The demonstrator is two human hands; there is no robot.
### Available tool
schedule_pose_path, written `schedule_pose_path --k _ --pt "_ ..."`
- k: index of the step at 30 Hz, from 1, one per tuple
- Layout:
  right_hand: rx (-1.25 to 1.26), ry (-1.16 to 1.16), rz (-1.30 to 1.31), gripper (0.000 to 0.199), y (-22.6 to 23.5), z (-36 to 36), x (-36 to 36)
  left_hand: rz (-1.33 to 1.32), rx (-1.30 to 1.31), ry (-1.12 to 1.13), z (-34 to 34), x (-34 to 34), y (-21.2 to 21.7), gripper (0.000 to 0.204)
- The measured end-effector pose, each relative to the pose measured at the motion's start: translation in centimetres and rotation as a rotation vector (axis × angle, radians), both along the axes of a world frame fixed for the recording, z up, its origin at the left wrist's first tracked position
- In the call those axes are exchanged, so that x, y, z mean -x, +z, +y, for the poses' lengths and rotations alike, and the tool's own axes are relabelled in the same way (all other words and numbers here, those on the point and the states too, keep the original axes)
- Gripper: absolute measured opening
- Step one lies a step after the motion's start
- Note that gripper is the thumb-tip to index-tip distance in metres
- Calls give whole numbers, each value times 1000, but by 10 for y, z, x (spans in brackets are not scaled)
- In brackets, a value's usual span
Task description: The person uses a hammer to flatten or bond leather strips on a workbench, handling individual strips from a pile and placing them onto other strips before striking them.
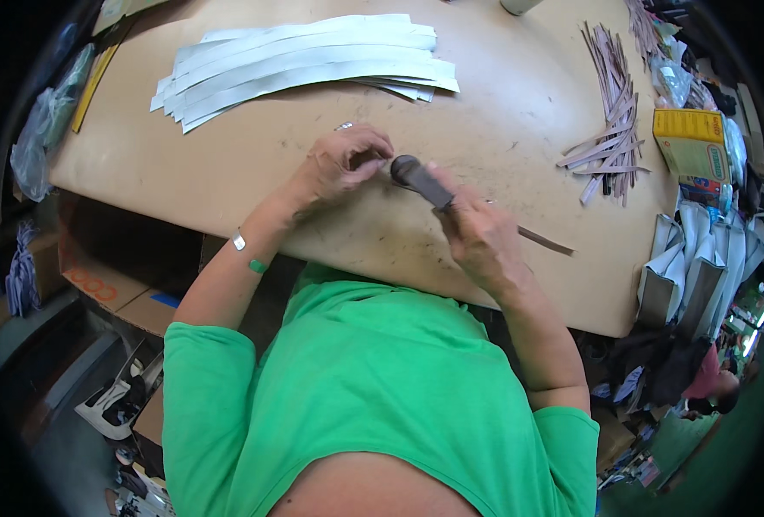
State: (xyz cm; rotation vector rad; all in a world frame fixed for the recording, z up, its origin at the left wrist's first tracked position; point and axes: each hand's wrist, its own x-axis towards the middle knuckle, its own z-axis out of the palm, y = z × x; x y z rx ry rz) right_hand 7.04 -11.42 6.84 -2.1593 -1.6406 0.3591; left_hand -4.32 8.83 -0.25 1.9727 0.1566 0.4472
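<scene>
My left hand (352,158) is bent over the tan table, thumb and fingertips pinched together. What it pinches, if anything, is too small to tell. Just right of those fingertips is the rounded end of a dark brown strap-like piece (425,184), its body flat and square-edged. My right hand (483,234) is closed round the other end of this piece, hiding part of it. From beyond the right hand a narrow dark brown strip (547,241) runs out over the tabletop; whether it joins the held piece is hidden.
Overlapping white strips (313,62) lie across the far part of the table (313,121). Thin mauve-brown strips (614,116) are heaped at the right. A yellow box (690,133) and folded grey-white pieces (696,263) stand along the right edge. A cardboard box (110,284) is below left.
</scene>
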Motion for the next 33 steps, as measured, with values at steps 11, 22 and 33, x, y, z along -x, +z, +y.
schedule_pose_path --k 11,22,33 --pt "95 -10 316 61 7 -80 15 5 -621 -298 -91 -76 20 25" --pt "-57 -508 506 36 -2 -198 -7 -8 -41 -631 -145 -193 112 43" --pt "-150 -678 774 26 -15 -208 -31 251 -634 120 -27 -185 64 22"
